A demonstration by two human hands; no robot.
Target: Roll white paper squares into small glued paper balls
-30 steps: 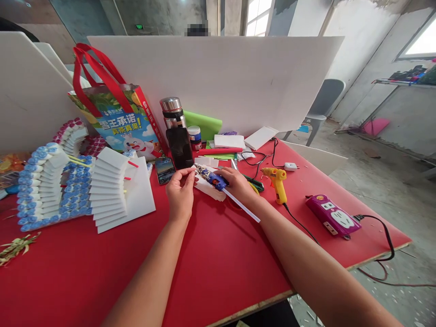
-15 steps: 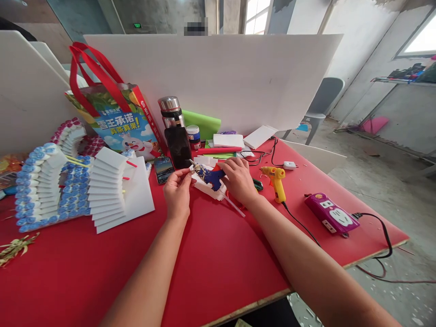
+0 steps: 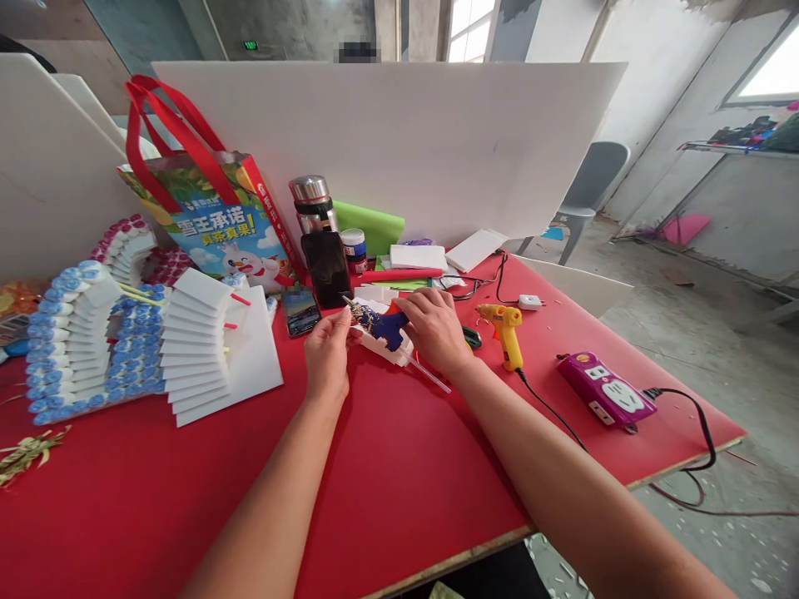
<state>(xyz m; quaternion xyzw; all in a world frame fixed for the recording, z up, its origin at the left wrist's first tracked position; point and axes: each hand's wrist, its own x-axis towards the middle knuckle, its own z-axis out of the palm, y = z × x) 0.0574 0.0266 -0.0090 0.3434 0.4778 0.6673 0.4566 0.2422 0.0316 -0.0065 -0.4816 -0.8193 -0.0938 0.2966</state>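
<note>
Blue hot-glue gun (image 3: 385, 326) is held over the red desk (image 3: 399, 466), between the two hands. The right hand (image 3: 437, 326) closes around its handle; the left hand (image 3: 328, 353) has thumb and forefinger narrowed beside the nozzle (image 3: 347, 300), though whether they pinch a small part cannot be told. The long axis runs from nozzle, far left, to translucent glue stick (image 3: 432, 375), near right. The left hand is nearer the tip.

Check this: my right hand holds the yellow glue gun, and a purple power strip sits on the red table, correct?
No, the head view shows your right hand holding the blue glue gun, not the yellow one. The purple power strip is on the red table.
</note>
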